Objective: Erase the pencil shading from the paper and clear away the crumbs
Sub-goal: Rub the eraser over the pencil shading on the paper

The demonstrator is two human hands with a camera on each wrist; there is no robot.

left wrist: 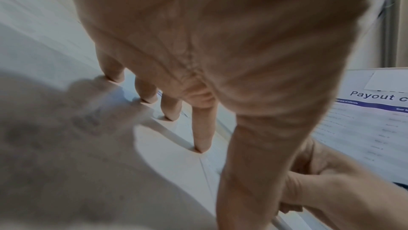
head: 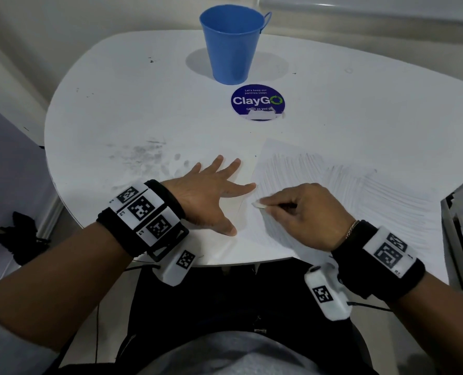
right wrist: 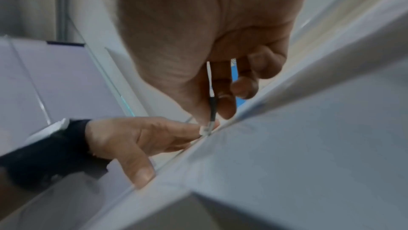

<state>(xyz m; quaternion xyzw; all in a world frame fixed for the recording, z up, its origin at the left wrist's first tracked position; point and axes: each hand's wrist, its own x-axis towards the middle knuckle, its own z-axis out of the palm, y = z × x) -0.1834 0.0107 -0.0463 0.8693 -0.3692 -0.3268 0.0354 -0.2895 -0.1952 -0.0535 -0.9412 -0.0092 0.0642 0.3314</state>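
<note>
Two hands at work on one sheet, taken left to right with the paper [head: 346,190] as landmark. Far left of the paper, grey graphite smudges [head: 141,155] on the white table [head: 143,104]. Next, the left hand [head: 211,196], fingers straight and spread, pressed flat on the table and the paper's left margin, forefinger tip right at the edge of the shading; holding nothing, only pinning the sheet down. Just right of that fingertip, the eraser [head: 258,204], a small white block, pinched between thumb and fingertips of the right hand [head: 306,212], its exposed end touching the paper at the left edge of the pencil shading [head: 360,185]. From the eraser, the shading spreads right and away across most of the sheet, its strokes mostly running toward the far edge. So the work lies to the right of the eraser, and the right hand is the nearer one; rubbing away from the pinning hand would probably keep the sheet taut rather than buckled. No crumbs clearly discernible. Beyond the paper, a round blue sticker [head: 257,102] and a blue bucket [head: 231,44], well apart from both hands.
</note>
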